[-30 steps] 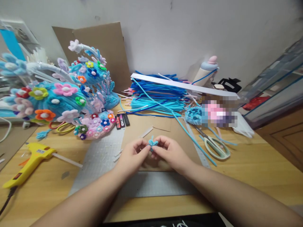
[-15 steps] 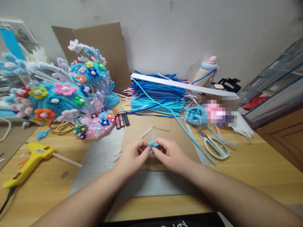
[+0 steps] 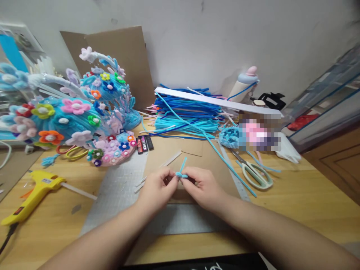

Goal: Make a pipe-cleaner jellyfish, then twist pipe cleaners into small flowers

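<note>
Hands meet over a brown cardboard sheet [image 3: 194,150] at mid-table: the left hand [image 3: 156,187] and right hand [image 3: 201,185] both pinch a small light-blue pipe cleaner [image 3: 181,171], bent into loops with one end sticking up. No container holds anything; a loose pile of blue pipe cleaners [image 3: 185,112] lies behind under a white strip [image 3: 219,101]. Scissors [image 3: 254,173] lie right, a yellow glue gun [image 3: 32,193] left, beside a flowered pipe-cleaner sculpture [image 3: 70,116]. The wooden table [image 3: 295,202] stands against a pale wall [image 3: 225,37].
</note>
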